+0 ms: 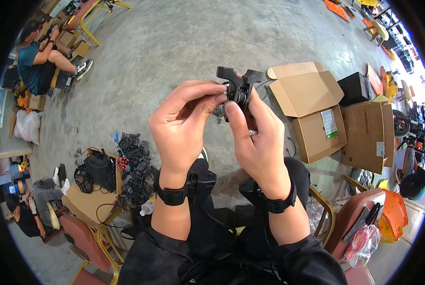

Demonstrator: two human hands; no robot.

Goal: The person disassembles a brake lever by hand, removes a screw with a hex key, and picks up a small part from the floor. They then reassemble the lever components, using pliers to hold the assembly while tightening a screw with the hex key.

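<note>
Both hands are raised in front of me around a small black clamp-like part (241, 85). It has two flared prongs at its far end and a round knob or spring in its middle. My left hand (184, 111) pinches the knob on its left side between thumb and fingertips. From the right, my right hand (260, 133) grips the body, with its thumb on the near face and fingers behind. The fingers hide the lower part of the piece. Each wrist wears a black strap (172, 195) with a dark module on it.
An opened cardboard box (312, 95) lies on the concrete floor at right, beside a larger carton (364, 133). Left of my legs is a heap of black parts and cables (136, 166). Chairs (86, 237) flank me. One person (41, 61) sits far left, another (27, 218) lower left.
</note>
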